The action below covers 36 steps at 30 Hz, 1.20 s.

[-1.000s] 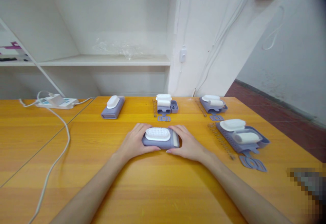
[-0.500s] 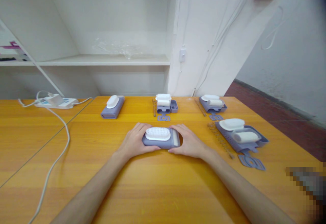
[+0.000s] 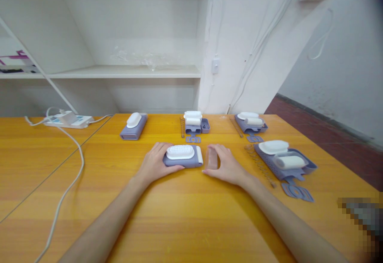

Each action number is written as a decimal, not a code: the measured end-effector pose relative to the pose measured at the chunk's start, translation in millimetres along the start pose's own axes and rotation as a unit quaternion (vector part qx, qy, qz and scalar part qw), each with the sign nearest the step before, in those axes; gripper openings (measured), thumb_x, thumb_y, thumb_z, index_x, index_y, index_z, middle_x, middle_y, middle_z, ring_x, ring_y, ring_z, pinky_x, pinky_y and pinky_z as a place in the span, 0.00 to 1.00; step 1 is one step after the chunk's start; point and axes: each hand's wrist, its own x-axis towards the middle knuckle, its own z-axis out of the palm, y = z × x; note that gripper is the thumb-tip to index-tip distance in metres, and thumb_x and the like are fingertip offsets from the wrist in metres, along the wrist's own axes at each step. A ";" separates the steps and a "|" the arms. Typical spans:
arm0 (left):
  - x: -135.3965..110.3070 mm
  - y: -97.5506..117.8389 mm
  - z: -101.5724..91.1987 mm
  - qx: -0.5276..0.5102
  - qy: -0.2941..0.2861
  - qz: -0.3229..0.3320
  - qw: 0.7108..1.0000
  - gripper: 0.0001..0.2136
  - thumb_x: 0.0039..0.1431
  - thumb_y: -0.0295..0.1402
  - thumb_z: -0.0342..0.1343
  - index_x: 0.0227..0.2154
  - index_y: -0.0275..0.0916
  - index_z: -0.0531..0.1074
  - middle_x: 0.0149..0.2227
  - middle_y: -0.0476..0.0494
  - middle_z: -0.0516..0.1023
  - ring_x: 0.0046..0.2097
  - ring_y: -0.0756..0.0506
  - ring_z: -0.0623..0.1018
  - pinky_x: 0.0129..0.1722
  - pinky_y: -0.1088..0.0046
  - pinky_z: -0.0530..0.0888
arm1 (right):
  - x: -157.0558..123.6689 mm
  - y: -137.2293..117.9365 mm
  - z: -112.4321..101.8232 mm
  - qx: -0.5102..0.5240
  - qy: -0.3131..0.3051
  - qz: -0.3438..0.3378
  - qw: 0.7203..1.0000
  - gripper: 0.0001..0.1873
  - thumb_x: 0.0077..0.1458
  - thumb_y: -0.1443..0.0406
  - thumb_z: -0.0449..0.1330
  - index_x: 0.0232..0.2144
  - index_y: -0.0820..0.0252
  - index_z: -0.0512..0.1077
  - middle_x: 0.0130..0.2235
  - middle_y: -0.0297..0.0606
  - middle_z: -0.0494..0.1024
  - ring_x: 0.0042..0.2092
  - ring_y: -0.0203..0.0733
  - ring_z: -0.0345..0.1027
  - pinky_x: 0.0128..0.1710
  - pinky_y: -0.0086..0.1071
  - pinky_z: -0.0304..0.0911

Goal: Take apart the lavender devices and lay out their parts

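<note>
Head view: a purple-grey case [image 3: 188, 161] sits in front of the person near the middle of the table [image 3: 179, 215], its long axis running left to right across the body. An oval white brush [image 3: 180, 151] lies along its top, bristles up, long side matching the case. The end with the white roller [image 3: 199, 155] points right. Whether the case touches the table is hard to tell.

The left hand [image 3: 154, 161] has a closed grip on the left end, thumb along the front and fingers behind. The right hand [image 3: 227, 163] grips a clear cap [image 3: 212, 158] between thumb and fingers, just beside the roller end, with a small gap between.

Beyond the left hand lies a second case [image 3: 134, 130], slanting away from the person. Straight behind are a parts set [image 3: 193, 128] and a spring [image 3: 182, 128]. Rightward, a larger-looking set [image 3: 278, 160] lies near a flat frame [image 3: 297, 191]. A power strip [image 3: 79, 121] is at far left.
</note>
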 end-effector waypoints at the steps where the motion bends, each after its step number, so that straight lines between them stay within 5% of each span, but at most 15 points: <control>1: 0.2 -2.0 -0.6 0.002 0.002 -0.005 1.000 0.29 0.45 0.53 0.59 0.47 0.41 0.66 0.45 0.41 0.72 0.47 0.40 0.71 0.48 0.62 0.68 | -0.6 3.8 0.3 0.019 0.008 0.014 1.000 0.38 0.40 0.53 0.67 0.52 0.59 0.60 0.51 0.44 0.67 0.53 0.49 0.60 0.53 0.44 0.56; 9: 0.1 -1.4 -2.0 -0.007 -0.009 -0.008 1.000 0.28 0.46 0.52 0.59 0.47 0.41 0.66 0.46 0.42 0.72 0.48 0.41 0.70 0.48 0.63 0.68 | -1.1 10.7 4.9 0.103 0.028 0.059 0.993 0.37 0.42 0.54 0.66 0.52 0.58 0.56 0.53 0.46 0.66 0.55 0.47 0.61 0.55 0.42 0.56; 16: 0.0 -2.6 -0.4 -0.012 -0.003 -0.003 1.000 0.28 0.46 0.52 0.59 0.47 0.42 0.66 0.46 0.41 0.71 0.48 0.40 0.70 0.48 0.62 0.68 | -2.2 18.2 8.3 0.020 0.017 0.049 0.998 0.38 0.43 0.49 0.64 0.52 0.58 0.58 0.55 0.47 0.65 0.57 0.51 0.59 0.57 0.47 0.53; 22: -0.5 -2.6 -0.6 -0.013 -0.001 -0.002 1.000 0.28 0.46 0.52 0.60 0.47 0.42 0.66 0.46 0.42 0.72 0.48 0.40 0.70 0.48 0.62 0.68 | -3.7 20.0 9.5 -0.055 -0.020 0.002 0.998 0.41 0.50 0.50 0.58 0.61 0.59 0.50 0.60 0.47 0.60 0.61 0.52 0.51 0.62 0.52 0.41; 28: -0.8 -1.5 -0.9 -0.016 0.000 0.002 1.000 0.28 0.46 0.52 0.60 0.48 0.41 0.65 0.46 0.41 0.71 0.48 0.40 0.70 0.48 0.62 0.68 | -6.1 10.9 7.4 -0.085 -0.009 -0.030 0.996 0.49 0.50 0.50 0.57 0.65 0.59 0.37 0.63 0.47 0.53 0.63 0.52 0.47 0.61 0.51 0.45; 36: -2.2 1.4 -2.9 -0.016 -0.021 0.029 0.999 0.32 0.42 0.54 0.61 0.49 0.42 0.64 0.46 0.41 0.71 0.48 0.39 0.70 0.48 0.61 0.68 | -7.2 -2.8 1.6 -0.152 0.015 -0.092 0.984 0.36 0.49 0.49 0.59 0.58 0.56 0.58 0.59 0.49 0.59 0.61 0.56 0.50 0.60 0.56 0.42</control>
